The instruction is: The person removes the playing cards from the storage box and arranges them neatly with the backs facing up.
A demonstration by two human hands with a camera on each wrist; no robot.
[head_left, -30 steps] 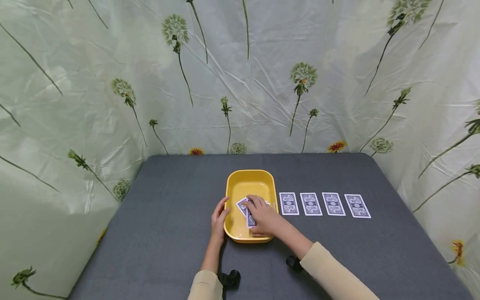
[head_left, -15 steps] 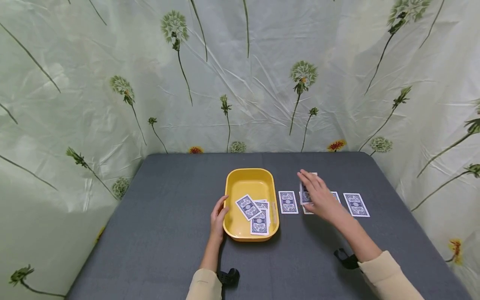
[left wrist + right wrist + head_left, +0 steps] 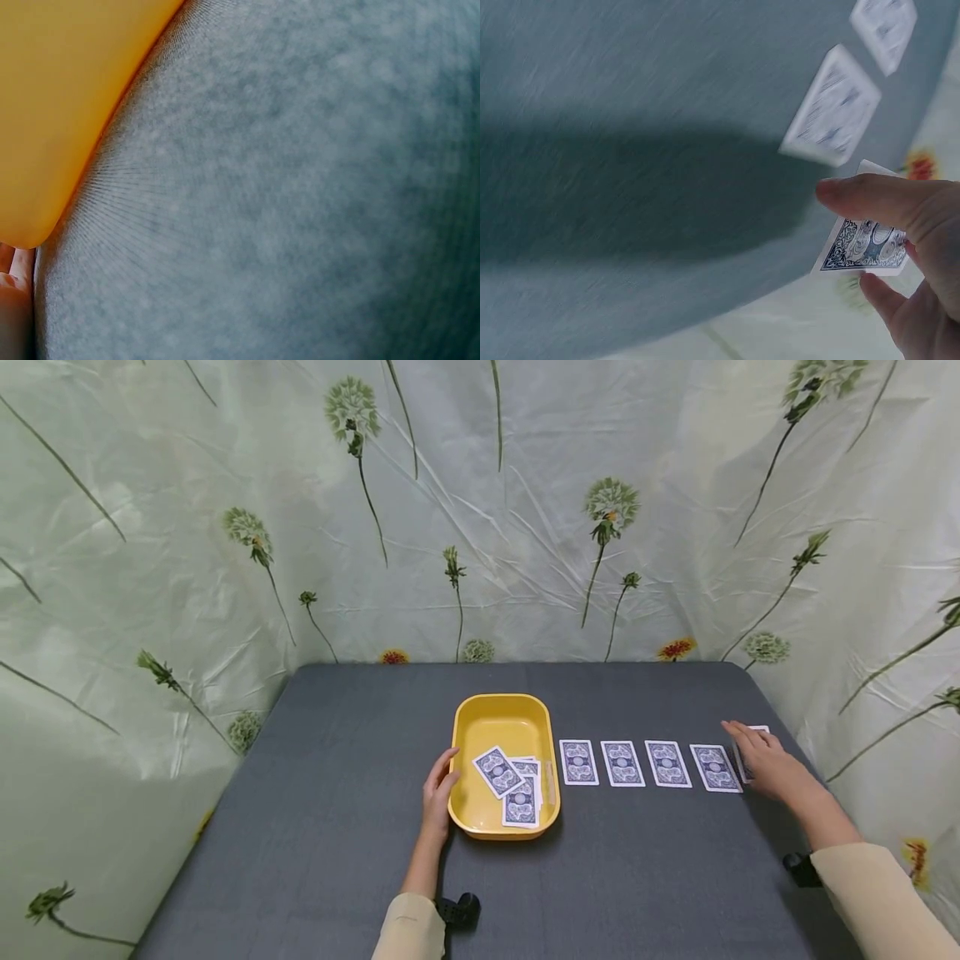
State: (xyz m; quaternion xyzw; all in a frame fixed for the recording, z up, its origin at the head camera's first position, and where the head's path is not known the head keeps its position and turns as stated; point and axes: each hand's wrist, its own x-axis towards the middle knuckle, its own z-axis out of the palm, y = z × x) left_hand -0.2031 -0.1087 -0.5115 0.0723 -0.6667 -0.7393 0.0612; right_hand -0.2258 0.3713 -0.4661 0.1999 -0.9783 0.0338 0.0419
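My right hand (image 3: 768,767) pinches a blue-backed playing card (image 3: 861,249) at the far right of the table. In the right wrist view, the thumb crosses the card's face, and one fingertip touches its lower edge. To the left of this hand lies a row of several face-down playing cards (image 3: 667,765), spaced apart. My left hand (image 3: 435,797) rests against the left side of a yellow tray (image 3: 491,708), with relaxed fingers and thumb at the rim. Inside the tray, several overlapping face-down cards (image 3: 497,772) lie toward the near right.
A dark grey cloth (image 3: 360,827) covers the table. Behind and beside it hangs a pale curtain (image 3: 480,510) printed with flowers. Black wrist devices (image 3: 459,912) sit by both sleeves.
My right hand has left the tray, carrying one card over the row to its right end. The left hand has stayed at the tray's side.
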